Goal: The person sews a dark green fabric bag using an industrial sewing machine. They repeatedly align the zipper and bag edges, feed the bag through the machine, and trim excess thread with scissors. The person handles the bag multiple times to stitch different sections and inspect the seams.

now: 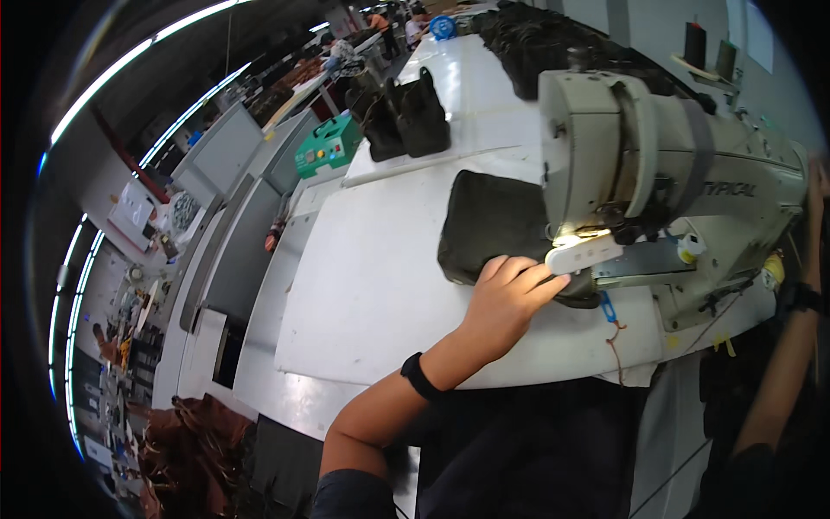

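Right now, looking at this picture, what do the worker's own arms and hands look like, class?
The left hand is ungloved, with a plain black wristband; a dark short sleeve ends above the elbow. The right wrist also has a dark band, but the right hand is too dim at the rim for detail.

Left hand (512,298): fingers extended, resting on dark fabric piece (488,221) beneath the head of pale sewing machine (670,164); lamp (581,239) lit. Right hand (815,186) at far edge, near machine's end, grip unclear. White tabletop (372,285). Dark bag-like pieces (402,121) upright beyond, beside green box (330,147).
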{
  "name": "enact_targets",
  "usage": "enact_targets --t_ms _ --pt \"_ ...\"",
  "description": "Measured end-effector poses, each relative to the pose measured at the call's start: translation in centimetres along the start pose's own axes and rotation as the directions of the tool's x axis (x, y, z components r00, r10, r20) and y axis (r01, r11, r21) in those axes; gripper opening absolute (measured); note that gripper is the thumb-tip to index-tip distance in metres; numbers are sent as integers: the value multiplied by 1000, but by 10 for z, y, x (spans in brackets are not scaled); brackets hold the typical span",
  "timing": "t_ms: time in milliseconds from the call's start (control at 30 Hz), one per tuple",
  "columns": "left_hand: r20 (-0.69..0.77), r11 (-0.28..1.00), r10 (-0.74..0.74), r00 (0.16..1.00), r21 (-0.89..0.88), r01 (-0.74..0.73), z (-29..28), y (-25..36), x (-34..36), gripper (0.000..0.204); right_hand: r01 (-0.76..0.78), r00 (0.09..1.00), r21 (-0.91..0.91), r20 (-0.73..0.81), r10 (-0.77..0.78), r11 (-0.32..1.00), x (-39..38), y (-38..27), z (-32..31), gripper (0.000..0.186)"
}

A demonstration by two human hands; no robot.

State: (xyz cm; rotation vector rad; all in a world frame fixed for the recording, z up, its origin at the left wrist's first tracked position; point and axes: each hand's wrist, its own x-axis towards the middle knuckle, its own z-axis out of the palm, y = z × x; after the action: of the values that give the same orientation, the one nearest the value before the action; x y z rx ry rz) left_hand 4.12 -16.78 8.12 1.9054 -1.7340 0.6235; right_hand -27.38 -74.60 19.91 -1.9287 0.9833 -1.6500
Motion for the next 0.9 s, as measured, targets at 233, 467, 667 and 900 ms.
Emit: enact_targets --t_ms 233,467,667,900 --pt "104 982 42 994 179 -61 -7 13 11 48 42 975 232 -221 11 972 -48 14 7 56" --pt "133 913 -398 908 -38 406 -20 86 1 88 -22 948 321 -295 121 947 -69 13 5 61" --pt "22 914 -404 915 43 402 10 61 -4 122 -16 953 372 -275 127 928 -115 -29 -5 48" --pt "194 956 -245 950 -113 270 47 0 42 95 381 898 333 90 -431 862 -295 -132 -8 21"
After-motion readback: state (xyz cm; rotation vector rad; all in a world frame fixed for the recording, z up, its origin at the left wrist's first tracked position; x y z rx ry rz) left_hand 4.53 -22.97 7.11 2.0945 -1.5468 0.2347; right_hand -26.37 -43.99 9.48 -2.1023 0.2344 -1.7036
